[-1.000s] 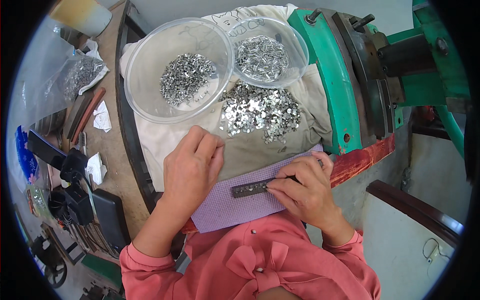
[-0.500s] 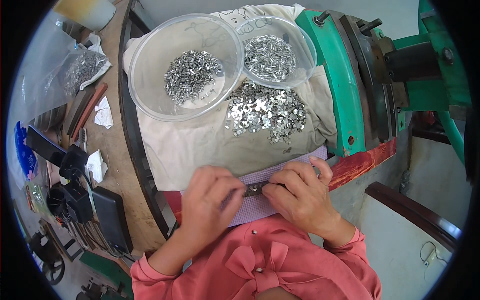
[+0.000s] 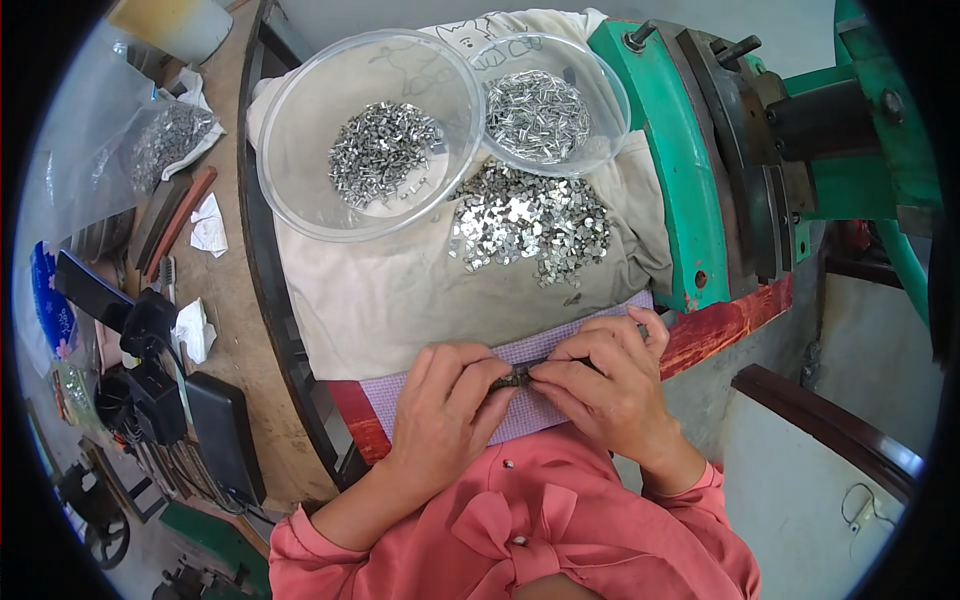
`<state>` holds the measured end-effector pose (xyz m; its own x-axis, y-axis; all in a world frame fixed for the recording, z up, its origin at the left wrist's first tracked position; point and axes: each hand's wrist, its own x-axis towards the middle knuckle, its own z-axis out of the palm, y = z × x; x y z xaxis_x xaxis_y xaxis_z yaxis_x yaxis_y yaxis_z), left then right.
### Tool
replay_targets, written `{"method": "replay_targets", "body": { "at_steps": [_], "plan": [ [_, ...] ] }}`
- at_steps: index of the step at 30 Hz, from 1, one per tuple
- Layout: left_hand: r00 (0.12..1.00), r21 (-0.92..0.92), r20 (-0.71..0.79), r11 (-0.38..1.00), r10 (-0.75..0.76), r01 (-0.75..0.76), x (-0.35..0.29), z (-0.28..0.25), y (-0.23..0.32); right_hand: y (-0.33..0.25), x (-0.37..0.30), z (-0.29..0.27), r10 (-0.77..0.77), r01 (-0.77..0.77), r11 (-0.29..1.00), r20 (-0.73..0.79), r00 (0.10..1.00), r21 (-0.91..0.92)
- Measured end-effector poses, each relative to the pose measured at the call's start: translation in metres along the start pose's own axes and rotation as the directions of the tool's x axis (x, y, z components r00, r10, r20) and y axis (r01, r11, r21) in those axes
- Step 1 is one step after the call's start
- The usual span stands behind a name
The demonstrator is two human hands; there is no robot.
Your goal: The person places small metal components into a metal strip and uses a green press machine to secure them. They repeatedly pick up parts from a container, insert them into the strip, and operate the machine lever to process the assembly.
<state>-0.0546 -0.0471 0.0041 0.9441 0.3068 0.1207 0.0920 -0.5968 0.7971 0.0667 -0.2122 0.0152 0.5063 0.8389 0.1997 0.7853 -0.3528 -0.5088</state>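
Note:
A narrow dark metal bar (image 3: 516,378) lies across a purple checked cloth (image 3: 505,436) in front of me. My left hand (image 3: 447,400) has its thumb and fingertips closed at the bar's left part. From the other side my right hand (image 3: 612,388) pinches the bar, fingers bent over it. Between the fingertips a short stretch of the bar shows; any small piece held there is too small to make out. Beyond the hands, a pile of small flat shiny metal pieces (image 3: 535,222) is spread on a beige cloth (image 3: 370,300).
Behind the pile stand a large clear bowl (image 3: 285,195) and a smaller clear bowl (image 3: 612,140), both holding small metal pieces. A green metal machine (image 3: 690,220) rises at the right. On the left, a wooden bench (image 3: 255,330) carries a black box-shaped device (image 3: 222,435) and crumpled white paper (image 3: 195,330).
My left hand has moved right and slightly down, and its fingers have closed onto the bar. My right hand has stayed at the bar with only a slight shift.

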Motion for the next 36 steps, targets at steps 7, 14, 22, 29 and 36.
{"method": "replay_targets", "body": {
  "at_steps": [7, 14, 22, 29, 36],
  "plan": [
    [0.997, 0.067, -0.017, 0.995, 0.069, -0.068, -0.006, -0.003, -0.005, -0.004, 0.005, 0.004, -0.05, 0.05, 0.998, 0.023, 0.999, -0.024],
    [0.999, 0.07, -0.011, 0.997, 0.041, -0.04, -0.007, -0.005, -0.005, -0.001, 0.008, -0.002, -0.034, 0.034, 0.999, 0.016, 0.999, 0.004],
    [0.999, 0.077, 0.001, 0.996, 0.042, -0.042, -0.005, -0.005, -0.004, 0.011, -0.002, -0.014, 0.025, -0.025, 0.999, -0.01, 1.0, -0.034],
    [0.996, 0.107, 0.012, 0.99, 0.09, -0.091, -0.002, -0.003, -0.004, 0.009, -0.004, -0.011, 0.014, -0.015, 1.0, 0.018, 1.0, 0.021],
    [0.996, 0.096, -0.005, 0.991, 0.092, -0.091, -0.001, 0.001, -0.004, 0.007, 0.003, -0.008, -0.03, 0.031, 0.999, 0.055, 0.998, -0.015]
  ]
}}
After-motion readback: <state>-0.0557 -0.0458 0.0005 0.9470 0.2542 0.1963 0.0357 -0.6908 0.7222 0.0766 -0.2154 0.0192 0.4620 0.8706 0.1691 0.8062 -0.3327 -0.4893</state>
